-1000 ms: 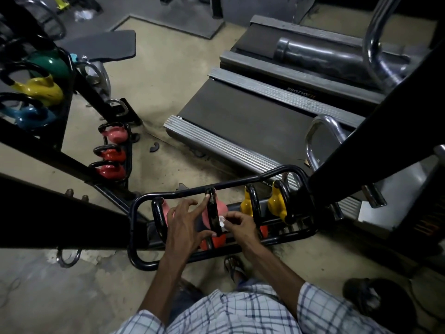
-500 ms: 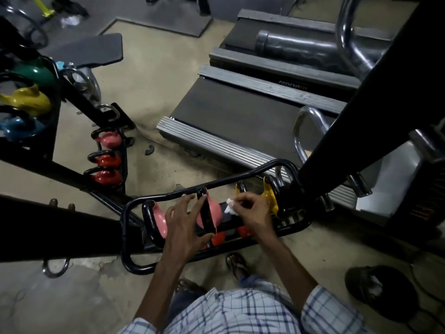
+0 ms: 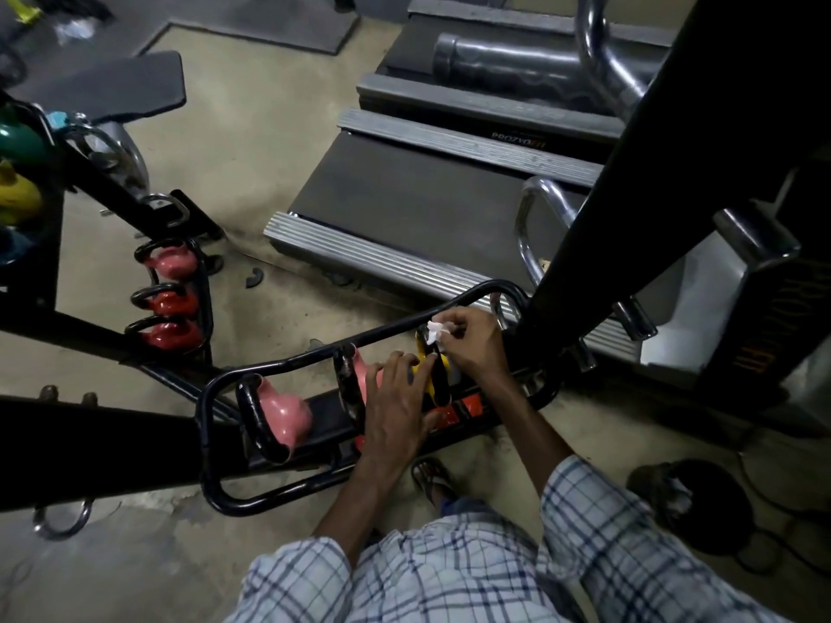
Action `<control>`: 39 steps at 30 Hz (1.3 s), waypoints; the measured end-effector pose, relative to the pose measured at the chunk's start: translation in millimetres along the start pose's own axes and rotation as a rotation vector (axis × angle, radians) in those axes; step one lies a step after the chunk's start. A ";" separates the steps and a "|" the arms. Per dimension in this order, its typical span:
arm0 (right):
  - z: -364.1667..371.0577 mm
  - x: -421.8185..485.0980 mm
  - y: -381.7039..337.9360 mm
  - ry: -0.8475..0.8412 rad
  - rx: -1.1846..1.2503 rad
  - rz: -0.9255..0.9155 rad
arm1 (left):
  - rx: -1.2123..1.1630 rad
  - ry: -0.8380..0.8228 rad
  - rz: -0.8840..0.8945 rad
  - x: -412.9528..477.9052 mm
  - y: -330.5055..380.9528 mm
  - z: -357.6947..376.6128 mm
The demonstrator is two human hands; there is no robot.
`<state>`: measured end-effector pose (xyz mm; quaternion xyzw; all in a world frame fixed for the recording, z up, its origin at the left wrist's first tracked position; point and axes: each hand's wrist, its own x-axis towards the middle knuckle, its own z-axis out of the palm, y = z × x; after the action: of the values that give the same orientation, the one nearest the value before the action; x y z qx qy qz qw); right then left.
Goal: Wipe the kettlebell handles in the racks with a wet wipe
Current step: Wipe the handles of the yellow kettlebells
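Head view: right hand (image 3: 467, 346) pinches wet wipe (image 3: 434, 331) on yellow kettlebell handle (image 3: 439, 383); left hand (image 3: 395, 409) (held flat) touches it.

Dim overall, low contrast. Strongest reflections sit right of centre: sheen on the curved chrome tube handrail (image 3: 598, 51) and the ribbed grey metal treadmill edge (image 3: 382, 258). The black steel rack beam (image 3: 67, 442) on the left is crushed to near-black with no detail. The white crumpled wet wipe (image 3: 434, 331) is the brightest spot. Wide-angle bending at the edges, and the top-left corner is smeared.
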<state>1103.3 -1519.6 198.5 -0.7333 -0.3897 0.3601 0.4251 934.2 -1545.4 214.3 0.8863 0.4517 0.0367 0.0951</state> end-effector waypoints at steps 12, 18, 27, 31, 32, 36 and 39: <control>5.8 39.1 -31.1 -0.214 -0.444 -0.032 | -0.036 0.043 -0.064 0.3 5.6 9.5; 12.5 69.7 -49.9 -0.382 -0.639 0.025 | -0.054 0.063 -0.085 -1.4 3.9 8.8; -3.3 33.3 -39.9 -0.379 -0.546 -0.184 | -0.042 0.116 -0.092 1.4 2.4 9.3; -1.5 33.7 -35.4 -0.300 -0.407 -0.149 | -0.086 0.112 -0.117 0.9 2.4 10.5; 1.0 30.7 -30.8 -0.260 -0.372 -0.134 | -0.109 0.119 -0.137 0.8 2.3 10.4; 0.4 2.7 -14.7 -0.107 -0.256 -0.146 | -0.138 0.164 -0.171 5.3 3.2 7.9; -1.6 -32.2 0.1 -0.026 -0.210 -0.251 | -0.094 0.114 -0.169 10.1 -0.3 4.8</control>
<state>1090.7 -1548.5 205.3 -0.7145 -0.5192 0.2711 0.3827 940.7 -1537.7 209.3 0.8360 0.5273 0.1002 0.1137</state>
